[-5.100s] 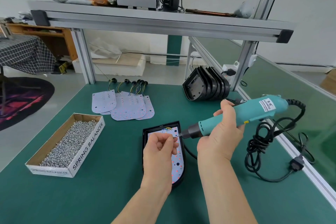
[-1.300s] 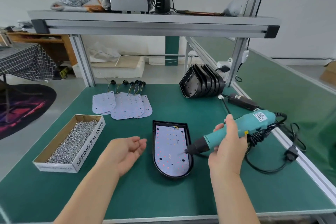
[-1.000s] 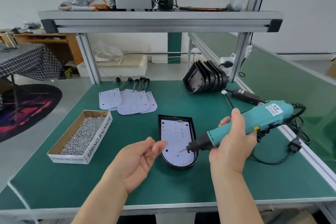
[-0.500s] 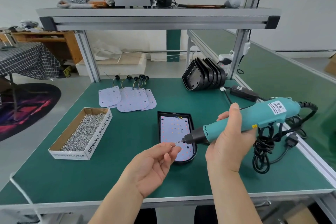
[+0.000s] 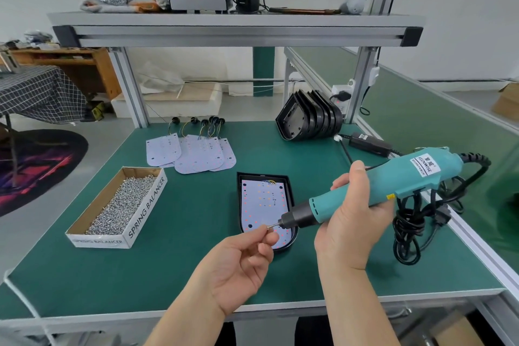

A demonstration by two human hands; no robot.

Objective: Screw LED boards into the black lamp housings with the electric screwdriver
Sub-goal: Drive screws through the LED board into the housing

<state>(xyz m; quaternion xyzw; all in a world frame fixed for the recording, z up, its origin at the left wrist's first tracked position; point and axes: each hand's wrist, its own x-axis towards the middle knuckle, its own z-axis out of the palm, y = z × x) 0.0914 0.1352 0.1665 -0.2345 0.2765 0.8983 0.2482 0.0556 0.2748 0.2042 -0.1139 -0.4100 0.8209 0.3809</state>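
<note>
Place: we read this as a small electronics assembly workshop, seen from one bench station.
Bench: we note a green-matted worktable (image 5: 168, 261) on an aluminium-profile frame (image 5: 130, 87), with a shelf (image 5: 233, 34) overhead.
Stock: we log loose LED boards (image 5: 196, 153) fanned out, black lamp housings (image 5: 309, 118) nested in a stack, and a carton (image 5: 146, 209) of screws (image 5: 120, 202) marked SPRING BALANCER.
Tooling: we see a corded electric screwdriver (image 5: 393, 180), its cable (image 5: 407, 233) coiled on the mat.
Power: we see a socket (image 5: 341, 95) on the frame post and an adapter (image 5: 369, 144) just beside it on the mat.
Surroundings: we note a second green bench (image 5: 421, 121) running on to the right, a cardboard box (image 5: 507, 101) on the floor and a wooden desk (image 5: 64, 64) far left.
</note>
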